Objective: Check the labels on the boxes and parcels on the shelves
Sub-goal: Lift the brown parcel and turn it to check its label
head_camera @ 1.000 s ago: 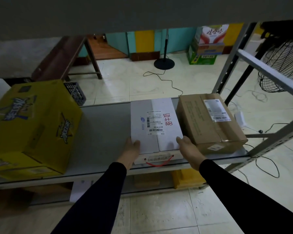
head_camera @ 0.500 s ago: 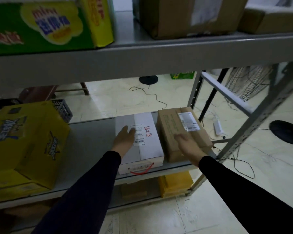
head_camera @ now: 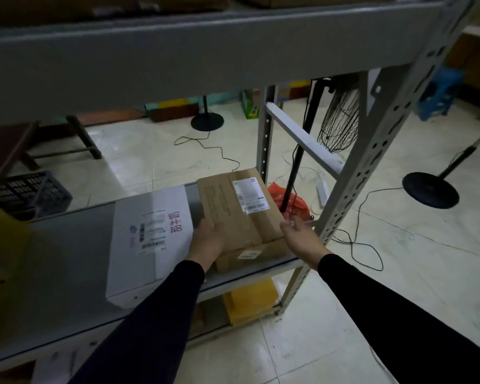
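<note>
Boxes share the grey shelf (head_camera: pixel 75 245): white box (head_camera: pixel 150 239) lies just left of the left hand (head_camera: pixel 209 239), which presses its flat fingers on the brown box (head_camera: pixel 241 214); the right hand (head_camera: pixel 299 234) hovers open beside that box's right edge.

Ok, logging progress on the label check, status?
Left hand flat against brown box, right hand open beside it. Label faces up. White box close alongside.

Matt brown cardboard box (head_camera: pixel 233 206) with glossy tape, on grey metal shelf (head_camera: pixel 75 245).
</note>
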Demonstrator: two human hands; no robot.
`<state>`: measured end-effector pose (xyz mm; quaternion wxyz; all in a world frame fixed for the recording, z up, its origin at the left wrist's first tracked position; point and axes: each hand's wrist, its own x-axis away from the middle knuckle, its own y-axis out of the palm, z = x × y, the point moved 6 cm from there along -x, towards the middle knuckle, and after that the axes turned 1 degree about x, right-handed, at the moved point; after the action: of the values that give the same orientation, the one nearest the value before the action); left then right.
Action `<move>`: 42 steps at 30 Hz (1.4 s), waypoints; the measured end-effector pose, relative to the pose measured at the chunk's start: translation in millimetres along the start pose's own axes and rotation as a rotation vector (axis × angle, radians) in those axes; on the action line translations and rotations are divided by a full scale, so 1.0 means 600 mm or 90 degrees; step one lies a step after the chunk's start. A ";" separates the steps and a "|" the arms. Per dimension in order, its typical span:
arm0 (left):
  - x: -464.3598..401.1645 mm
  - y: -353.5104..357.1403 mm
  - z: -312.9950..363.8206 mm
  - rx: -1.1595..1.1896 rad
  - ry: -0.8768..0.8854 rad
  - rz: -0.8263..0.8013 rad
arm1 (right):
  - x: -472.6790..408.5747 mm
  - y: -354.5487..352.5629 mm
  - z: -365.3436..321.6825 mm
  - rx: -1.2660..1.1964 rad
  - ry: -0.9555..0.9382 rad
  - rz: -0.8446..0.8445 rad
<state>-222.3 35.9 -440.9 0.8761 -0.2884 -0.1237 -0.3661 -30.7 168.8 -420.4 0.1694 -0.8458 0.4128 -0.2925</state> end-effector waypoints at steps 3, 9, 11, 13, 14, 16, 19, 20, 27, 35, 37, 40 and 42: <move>-0.018 0.023 -0.032 0.025 -0.071 0.027 | -0.029 0.014 0.036 -0.037 0.032 -0.039; -0.035 0.056 -0.080 0.134 -0.124 0.033 | -0.056 0.052 0.091 -0.120 0.067 -0.116; -0.023 0.054 -0.070 0.164 -0.123 0.034 | -0.052 0.046 0.086 -0.118 0.056 -0.110; -0.003 0.046 -0.052 0.177 -0.114 0.029 | -0.040 0.032 0.073 -0.116 0.045 -0.095; 0.006 0.042 -0.044 0.186 -0.113 0.027 | -0.031 0.024 0.062 -0.123 0.040 -0.094; 0.034 0.029 -0.019 0.205 -0.094 0.020 | -0.004 0.000 0.034 -0.145 0.018 -0.087; 0.088 0.002 0.024 0.213 -0.045 0.025 | 0.026 -0.037 0.001 -0.189 -0.034 -0.077; 0.115 -0.014 0.038 0.219 -0.034 0.035 | 0.036 -0.047 -0.005 -0.208 -0.041 -0.077; 0.283 -0.125 0.103 0.258 0.012 0.064 | 0.213 -0.096 -0.119 -0.269 -0.084 -0.078; 0.480 -0.271 0.052 0.335 0.024 0.040 | 0.447 -0.022 -0.188 -0.281 -0.190 -0.098; 0.532 -0.306 0.027 0.348 0.030 0.018 | 0.510 0.014 -0.198 -0.288 -0.189 -0.114; 0.591 -0.363 -0.026 0.369 0.021 0.024 | 0.593 0.070 -0.208 -0.342 -0.138 -0.121; 0.627 -0.401 -0.058 0.372 0.017 0.034 | 0.642 0.099 -0.218 -0.360 -0.123 -0.122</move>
<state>-129.8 -335.6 -207.9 0.9330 -0.0224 -0.2043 -0.2954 38.7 -179.9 -214.2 -0.0626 -0.9184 0.3778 -0.0990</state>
